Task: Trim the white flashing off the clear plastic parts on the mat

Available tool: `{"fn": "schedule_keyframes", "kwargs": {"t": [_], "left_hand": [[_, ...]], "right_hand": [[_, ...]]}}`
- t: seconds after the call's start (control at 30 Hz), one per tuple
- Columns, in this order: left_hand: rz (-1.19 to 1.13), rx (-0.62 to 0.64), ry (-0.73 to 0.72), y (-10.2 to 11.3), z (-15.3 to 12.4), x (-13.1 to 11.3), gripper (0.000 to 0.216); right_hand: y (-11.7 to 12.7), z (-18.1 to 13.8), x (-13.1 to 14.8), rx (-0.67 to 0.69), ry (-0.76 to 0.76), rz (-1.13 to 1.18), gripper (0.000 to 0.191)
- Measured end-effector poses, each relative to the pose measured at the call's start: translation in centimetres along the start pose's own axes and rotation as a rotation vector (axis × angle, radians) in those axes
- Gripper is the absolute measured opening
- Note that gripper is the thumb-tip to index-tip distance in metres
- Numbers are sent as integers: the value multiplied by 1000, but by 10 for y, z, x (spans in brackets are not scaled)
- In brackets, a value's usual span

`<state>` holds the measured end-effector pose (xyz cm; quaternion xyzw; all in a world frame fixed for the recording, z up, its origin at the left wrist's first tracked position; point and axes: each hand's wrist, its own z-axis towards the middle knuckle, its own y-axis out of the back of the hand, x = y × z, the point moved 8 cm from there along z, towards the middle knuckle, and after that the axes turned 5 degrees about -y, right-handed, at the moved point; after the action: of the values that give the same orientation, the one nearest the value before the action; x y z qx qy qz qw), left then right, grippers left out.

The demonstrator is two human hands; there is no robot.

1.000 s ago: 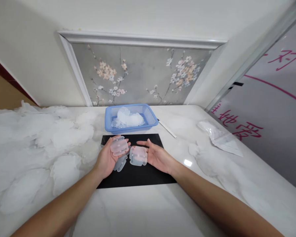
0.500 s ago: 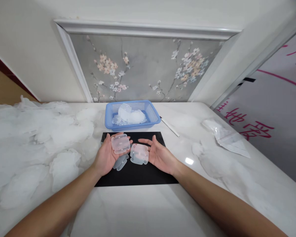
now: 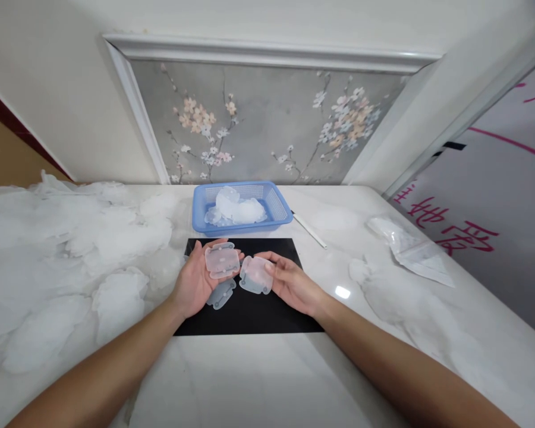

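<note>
My left hand (image 3: 197, 279) is turned palm up over a black mat (image 3: 258, 318), fingers stretched beneath a clear notched plastic piece (image 3: 222, 261) that it holds. To its right, my right hand (image 3: 294, 284) grips a similar frosted plastic piece (image 3: 255, 275) by its right edge, the thumb on top and fingers behind. Small round dots show at the corners of this piece. Just below the left fingers is another clear plastic piece (image 3: 222, 295), partly covered by the hand; whether it touches the mat I cannot tell.
A blue basket (image 3: 242, 229) with several translucent pieces stands behind the mat. Beside it lies a slim white tool (image 3: 310, 230), perhaps a cutter. Piles of translucent pieces (image 3: 111, 232) cover the table's left side. A clear plastic bag (image 3: 417, 255) lies at right.
My right hand has gone from fingers spread under its piece to thumb pressed on it. That piece has tilted and risen slightly. The left hand keeps its pose.
</note>
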<state>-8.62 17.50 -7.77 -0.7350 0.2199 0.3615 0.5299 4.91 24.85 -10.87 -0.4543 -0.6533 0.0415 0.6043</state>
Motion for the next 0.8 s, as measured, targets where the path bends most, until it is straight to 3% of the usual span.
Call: {"fn": "schedule_keyframes", "kwargs": {"t": [0.17, 0.3, 0.43, 0.53, 0.6, 0.73, 0.8], "left_hand": [[-1, 74, 30, -11, -6, 5, 52], [143, 143, 62, -17, -15, 21, 61], [587, 195, -123, -18, -16, 16, 57], [995, 133, -369, -17, -13, -20, 42], [1265, 121, -448, -17, -14, -44, 28], [1602, 256, -303, -12, -22, -48, 19], [1695, 245, -260, -7, -27, -41, 30]], "right_hand": [[2, -6, 15, -86, 166, -109, 33], [-11, -4, 14, -44, 175, -198, 35], [-12, -4, 14, -105, 223, -325, 36], [-5, -9, 28, -195, 310, -474, 26], [-5, -10, 33, -220, 301, -662, 21], [-21, 1, 30, -214, 290, -1168, 29], [-30, 11, 28, -276, 313, -1357, 32]]}}
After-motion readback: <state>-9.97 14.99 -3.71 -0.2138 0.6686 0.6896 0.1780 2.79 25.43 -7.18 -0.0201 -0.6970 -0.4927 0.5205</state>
